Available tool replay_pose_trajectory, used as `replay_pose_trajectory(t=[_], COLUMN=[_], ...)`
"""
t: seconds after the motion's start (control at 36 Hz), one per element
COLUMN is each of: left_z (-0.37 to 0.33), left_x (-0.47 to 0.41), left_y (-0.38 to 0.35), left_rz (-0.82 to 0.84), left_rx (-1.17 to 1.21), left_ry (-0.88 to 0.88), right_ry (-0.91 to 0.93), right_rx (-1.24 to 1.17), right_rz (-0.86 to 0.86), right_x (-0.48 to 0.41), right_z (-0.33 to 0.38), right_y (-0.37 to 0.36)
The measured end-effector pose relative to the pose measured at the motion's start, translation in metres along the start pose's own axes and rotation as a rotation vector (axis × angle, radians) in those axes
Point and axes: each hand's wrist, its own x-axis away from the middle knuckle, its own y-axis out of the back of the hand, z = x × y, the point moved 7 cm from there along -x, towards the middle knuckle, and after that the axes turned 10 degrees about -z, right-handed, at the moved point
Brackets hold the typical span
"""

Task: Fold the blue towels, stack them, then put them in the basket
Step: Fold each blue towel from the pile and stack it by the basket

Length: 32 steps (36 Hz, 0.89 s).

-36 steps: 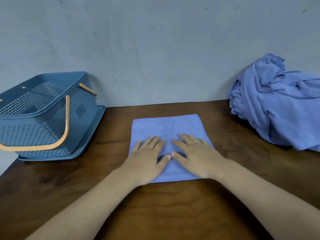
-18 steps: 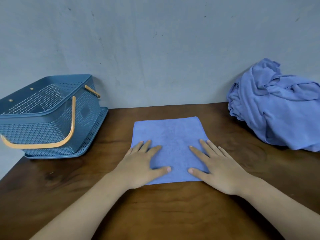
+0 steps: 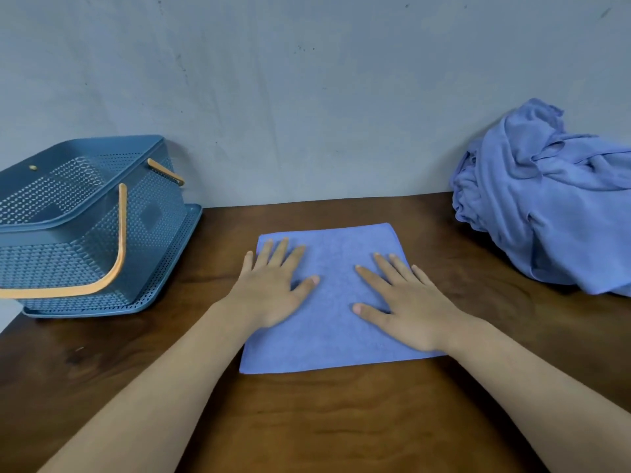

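A folded blue towel point(image 3: 334, 339) lies flat as a square in the middle of the brown table. My left hand point(image 3: 269, 285) presses on its left part with straight, spread fingers. My right hand point(image 3: 406, 302) lies flat on its right part, fingers also straight. A heap of crumpled blue towels point(image 3: 549, 206) sits at the right against the wall. The blue perforated basket point(image 3: 143, 213) with orange handles stands at the left, tilted on its lid or tray.
A grey wall point(image 3: 307, 97) closes the back of the wooden table point(image 3: 341, 421). The table's left edge shows near the basket. Bare wood lies in front of the towel and between the towel and the heap.
My hands have slid apart from the towel's centre toward its left and right sides, then forward over it. The towel stays flat in the same spot.
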Motion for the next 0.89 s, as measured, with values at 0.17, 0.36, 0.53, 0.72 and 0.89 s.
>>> replay_pose_trajectory(t=[0.17, 0.36, 0.53, 0.72, 0.89], left_z=[0.003, -0.045, -0.068, -0.08, -0.09], left_x=[0.007, 0.083, 0.112, 0.114, 0.115], left_y=[-0.004, 0.022, 0.017, 0.023, 0.024], left_rz=[-0.031, -0.167, -0.23, -0.37, -0.446], left_rx=[0.074, 0.271, 0.165, 0.074, -0.026], left_ry=[-0.047, -0.445, -0.624, -0.675, -0.718], right_ry=[0.015, 0.237, 0.474, 0.481, 0.483], right_rx=[0.01, -0.222, -0.133, -0.112, -0.138], right_rz=[-0.055, -0.353, -0.297, -0.268, -0.27], right_x=[0.003, 0.036, 0.06, 0.061, 0.064], right_z=[0.001, 0.009, 0.026, 0.036, 0.041], right_y=[0.003, 0.03, 0.023, 0.031, 0.034])
